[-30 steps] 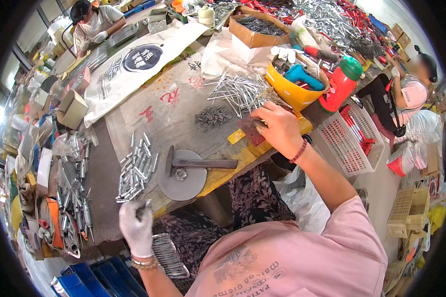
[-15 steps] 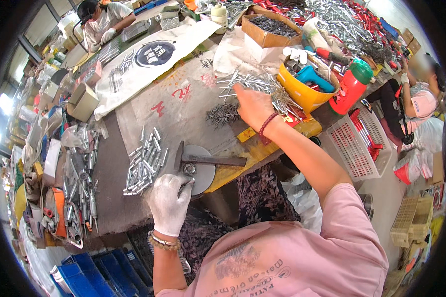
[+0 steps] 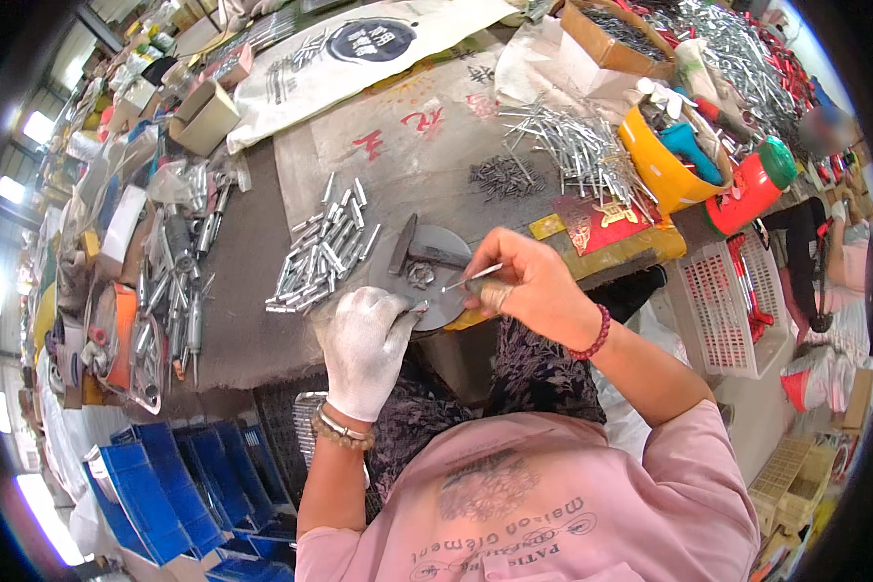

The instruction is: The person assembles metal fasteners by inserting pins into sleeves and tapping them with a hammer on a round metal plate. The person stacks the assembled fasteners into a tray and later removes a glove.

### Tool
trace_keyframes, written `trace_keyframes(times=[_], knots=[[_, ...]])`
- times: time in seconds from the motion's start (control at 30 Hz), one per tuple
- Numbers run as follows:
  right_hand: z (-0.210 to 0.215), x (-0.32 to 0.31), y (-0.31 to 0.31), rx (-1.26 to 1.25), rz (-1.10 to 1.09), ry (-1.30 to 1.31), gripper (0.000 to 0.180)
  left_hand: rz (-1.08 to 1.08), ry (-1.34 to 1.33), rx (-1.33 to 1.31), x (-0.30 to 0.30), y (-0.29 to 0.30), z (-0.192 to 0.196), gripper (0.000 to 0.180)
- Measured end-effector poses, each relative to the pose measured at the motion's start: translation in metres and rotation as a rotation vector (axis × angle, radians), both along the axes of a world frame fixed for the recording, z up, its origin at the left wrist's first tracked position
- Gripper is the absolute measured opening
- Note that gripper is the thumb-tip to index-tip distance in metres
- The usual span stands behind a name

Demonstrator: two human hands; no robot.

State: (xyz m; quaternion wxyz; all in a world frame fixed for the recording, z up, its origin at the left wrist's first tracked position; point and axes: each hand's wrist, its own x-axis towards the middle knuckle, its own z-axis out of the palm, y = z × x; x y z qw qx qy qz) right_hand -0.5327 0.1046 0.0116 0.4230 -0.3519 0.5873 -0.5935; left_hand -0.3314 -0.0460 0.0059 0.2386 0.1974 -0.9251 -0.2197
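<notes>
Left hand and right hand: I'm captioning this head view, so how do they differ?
The left hand wears a white glove; the right hand shows bare skin. The left hand has tan beads at its wrist, the right hand a dark red bracelet. The left hand holds a short metal piece, the right hand a thin metal rod. Both hold metal near the round grey disc.
</notes>
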Motion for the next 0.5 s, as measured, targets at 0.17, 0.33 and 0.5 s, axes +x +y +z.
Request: trace_keyframes(times=[0.17, 0.33, 0.5], knots=[[0.009, 0.011, 0.004, 0.0, 0.007, 0.842, 0.012, 0.003, -0.012, -0.052, 0.009, -0.005, -0.007, 0.009], [0.001, 0.011, 0.002, -0.063, 0.004, 1.324, 0.009, 0.004, -0.007, -0.045, 0.009, -0.005, -0.009, 0.011], [-0.002, 0.008, 0.003, -0.1, 0.011, 1.36, 0.007, 0.022, -0.009, -0.022, 0.01, -0.003, -0.011, 0.015]])
